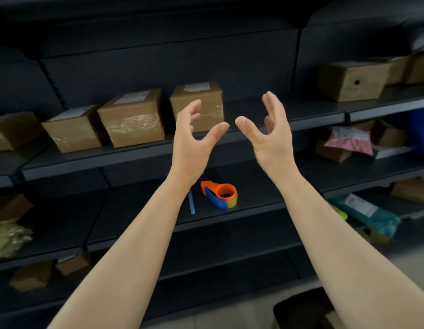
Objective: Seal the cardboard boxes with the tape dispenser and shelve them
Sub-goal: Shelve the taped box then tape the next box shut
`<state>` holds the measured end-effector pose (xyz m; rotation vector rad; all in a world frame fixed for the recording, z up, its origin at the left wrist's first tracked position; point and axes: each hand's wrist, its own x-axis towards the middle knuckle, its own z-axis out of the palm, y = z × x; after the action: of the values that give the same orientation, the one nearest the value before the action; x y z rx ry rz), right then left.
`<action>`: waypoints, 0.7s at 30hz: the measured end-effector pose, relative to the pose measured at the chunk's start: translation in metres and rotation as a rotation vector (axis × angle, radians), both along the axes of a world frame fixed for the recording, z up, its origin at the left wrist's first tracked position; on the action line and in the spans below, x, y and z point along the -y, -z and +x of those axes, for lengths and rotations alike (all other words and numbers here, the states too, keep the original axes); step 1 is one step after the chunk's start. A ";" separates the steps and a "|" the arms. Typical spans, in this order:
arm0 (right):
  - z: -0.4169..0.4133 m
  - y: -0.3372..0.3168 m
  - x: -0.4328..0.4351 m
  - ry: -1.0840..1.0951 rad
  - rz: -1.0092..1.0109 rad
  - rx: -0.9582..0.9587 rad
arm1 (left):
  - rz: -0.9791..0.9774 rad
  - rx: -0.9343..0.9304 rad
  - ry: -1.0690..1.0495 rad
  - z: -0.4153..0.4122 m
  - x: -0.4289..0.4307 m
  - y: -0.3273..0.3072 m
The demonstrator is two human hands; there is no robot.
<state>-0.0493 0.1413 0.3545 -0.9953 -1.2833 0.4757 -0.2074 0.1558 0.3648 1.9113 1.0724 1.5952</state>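
We hold our left hand and right hand spread, gripping nothing, before the shelf edge — open board runs right of the end box.

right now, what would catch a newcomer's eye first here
The left hand and right hand, both open and empty, are raised mid-frame before dark shelving. Below them the orange and blue tape dispenser lies on a lower shelf; taped cardboard boxes line the upper shelf.

Right of the box, the shelf lies bare for a hand; left of it, other boxes crowd close.
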 end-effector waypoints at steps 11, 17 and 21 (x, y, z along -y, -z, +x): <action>0.105 0.058 0.140 0.293 -0.148 -0.046 | -0.173 -0.040 0.311 0.117 0.100 0.052; 0.153 0.096 0.205 0.522 -0.251 -0.100 | -0.258 -0.083 0.521 0.178 0.133 0.089; 0.172 0.125 0.240 0.681 -0.336 -0.133 | -0.339 -0.135 0.677 0.214 0.143 0.120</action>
<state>0.1230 -0.0989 0.2296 -1.5719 -0.6868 0.2189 0.0071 0.0129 0.2449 1.8782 0.5865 0.8631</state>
